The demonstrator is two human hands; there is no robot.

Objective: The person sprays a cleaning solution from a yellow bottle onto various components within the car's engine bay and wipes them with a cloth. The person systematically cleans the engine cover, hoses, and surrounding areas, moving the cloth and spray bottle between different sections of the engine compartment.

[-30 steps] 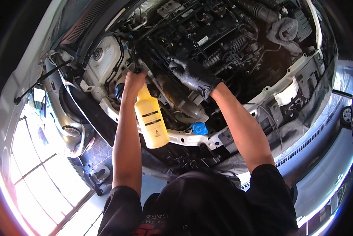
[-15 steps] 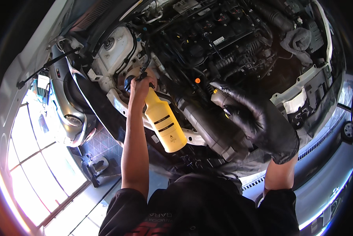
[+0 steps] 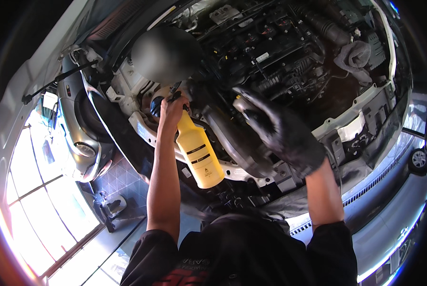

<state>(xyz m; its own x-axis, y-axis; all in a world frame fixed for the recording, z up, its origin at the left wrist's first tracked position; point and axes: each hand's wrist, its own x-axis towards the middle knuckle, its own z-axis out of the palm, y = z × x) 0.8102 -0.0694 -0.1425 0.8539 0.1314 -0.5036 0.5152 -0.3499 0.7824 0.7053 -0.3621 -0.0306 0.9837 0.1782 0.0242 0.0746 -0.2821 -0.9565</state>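
My bare left hand (image 3: 173, 113) is wrapped around the neck of a yellow spray bottle (image 3: 200, 155) with a dark trigger head. The bottle hangs tilted over the car's front left corner, beside the white-painted body metal. My right hand (image 3: 275, 126), in a black glove, is closed around a greyish piece (image 3: 242, 104) with a yellow spot, over the engine bay. What the rest of this piece looks like is hidden by the glove. Just left of that hand runs a long dark tube-shaped thing (image 3: 232, 143), blurred at its near end; I cannot tell whether it joins the piece.
The engine (image 3: 275, 47) fills the upper middle. A grey cloth (image 3: 354, 57) lies at its right. A blurred dark round shape (image 3: 165, 55) covers the upper left of the bay. Another car (image 3: 82, 128) stands at left, and a silver one (image 3: 385, 214) at lower right.
My right hand, the greyish piece and the long dark tube have moved left and away from me. A blurred round shape has appeared at upper left. My left hand still grips the spray bottle.
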